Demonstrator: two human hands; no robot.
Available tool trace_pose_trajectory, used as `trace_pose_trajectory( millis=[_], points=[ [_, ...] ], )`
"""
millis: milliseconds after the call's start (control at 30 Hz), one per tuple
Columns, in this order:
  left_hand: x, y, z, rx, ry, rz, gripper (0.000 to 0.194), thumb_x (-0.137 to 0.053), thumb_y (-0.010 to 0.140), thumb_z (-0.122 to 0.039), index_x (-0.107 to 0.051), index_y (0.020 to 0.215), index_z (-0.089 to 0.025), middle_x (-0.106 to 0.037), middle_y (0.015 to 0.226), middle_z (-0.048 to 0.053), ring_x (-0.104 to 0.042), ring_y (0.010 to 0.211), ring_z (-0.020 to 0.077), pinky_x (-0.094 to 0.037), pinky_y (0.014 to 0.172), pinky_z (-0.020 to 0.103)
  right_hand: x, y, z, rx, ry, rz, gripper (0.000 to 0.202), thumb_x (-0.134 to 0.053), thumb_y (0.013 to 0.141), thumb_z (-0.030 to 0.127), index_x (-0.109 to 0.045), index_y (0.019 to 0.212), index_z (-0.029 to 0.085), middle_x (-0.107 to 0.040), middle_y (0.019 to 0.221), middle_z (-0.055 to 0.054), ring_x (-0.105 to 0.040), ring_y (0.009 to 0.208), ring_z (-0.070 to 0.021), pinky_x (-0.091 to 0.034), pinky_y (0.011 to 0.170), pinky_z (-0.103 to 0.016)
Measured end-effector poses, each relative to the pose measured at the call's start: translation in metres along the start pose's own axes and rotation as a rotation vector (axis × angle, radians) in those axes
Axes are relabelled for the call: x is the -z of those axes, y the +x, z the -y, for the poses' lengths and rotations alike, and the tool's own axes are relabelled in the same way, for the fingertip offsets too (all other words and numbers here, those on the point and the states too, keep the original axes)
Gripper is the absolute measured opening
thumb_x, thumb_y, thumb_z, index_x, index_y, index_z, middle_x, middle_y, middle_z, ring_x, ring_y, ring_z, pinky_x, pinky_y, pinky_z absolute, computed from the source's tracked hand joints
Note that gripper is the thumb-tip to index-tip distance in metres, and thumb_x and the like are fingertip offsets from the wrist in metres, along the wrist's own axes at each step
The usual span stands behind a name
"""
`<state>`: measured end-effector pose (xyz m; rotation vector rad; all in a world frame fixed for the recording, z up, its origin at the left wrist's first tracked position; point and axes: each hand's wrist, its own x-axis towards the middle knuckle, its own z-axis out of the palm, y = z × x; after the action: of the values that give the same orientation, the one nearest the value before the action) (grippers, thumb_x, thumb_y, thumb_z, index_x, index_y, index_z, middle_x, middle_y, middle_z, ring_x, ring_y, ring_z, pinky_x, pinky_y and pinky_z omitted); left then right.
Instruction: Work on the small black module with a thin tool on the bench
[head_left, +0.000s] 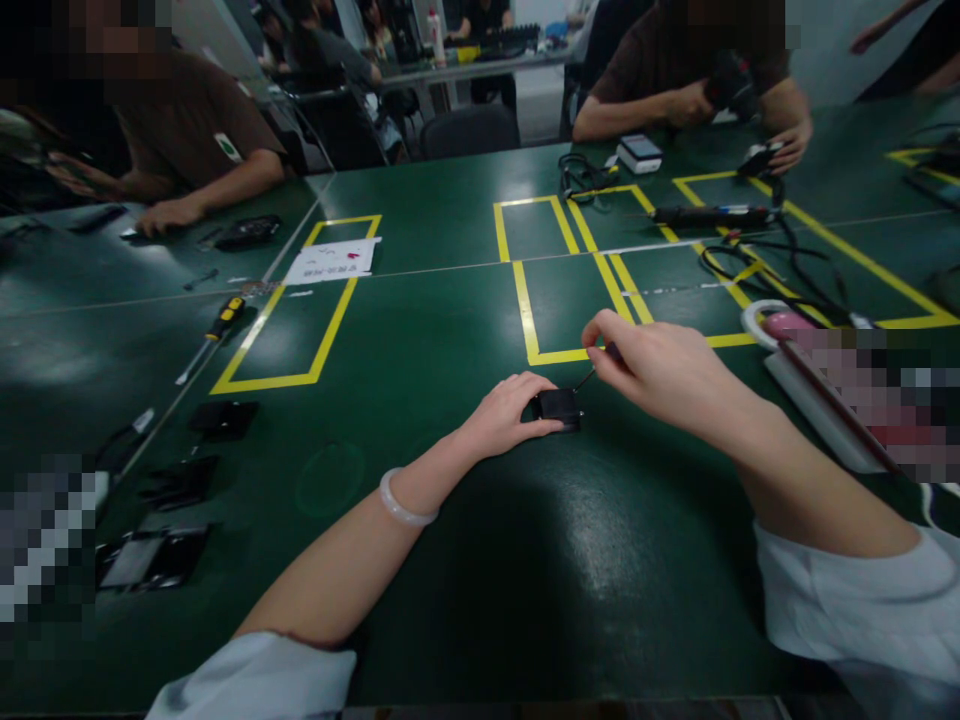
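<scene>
Left fingers point(541, 429) grip a small black block point(559, 405) on the desk point(420, 330) — beside them, right fingers point(609, 325) pinch a thin tool point(585, 379) angled to its corner, apparently working there, the next move calling for steady alignment.

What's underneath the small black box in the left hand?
Green tabletop shows around the small black box, which the left hand holds between thumb and fingers. The underside is covered, so whatever lies directly beneath cannot be seen.
</scene>
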<state>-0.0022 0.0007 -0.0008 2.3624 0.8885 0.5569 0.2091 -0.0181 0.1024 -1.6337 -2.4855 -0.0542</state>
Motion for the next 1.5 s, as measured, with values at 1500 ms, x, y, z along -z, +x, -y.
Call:
trace_pose_trajectory(
  millis=[1500],
  points=[
    [0.0004,-0.0001,0.0003,0.006,-0.022,0.001,0.043,-0.058,0.087,-0.050,-0.054,0.118,-0.019,-0.060,0.115,0.009,-0.056,0.108,0.0243,-0.043,0.095,0.038,0.0006,-0.0005,-0.0019,0.021,0.043,0.002,0.029,-0.037,0.094,0.044,-0.053,0.103,0.022,-0.068,0.072,-0.002,-0.060,0.063,-0.0189,-0.026,0.054,-0.027]
  ],
)
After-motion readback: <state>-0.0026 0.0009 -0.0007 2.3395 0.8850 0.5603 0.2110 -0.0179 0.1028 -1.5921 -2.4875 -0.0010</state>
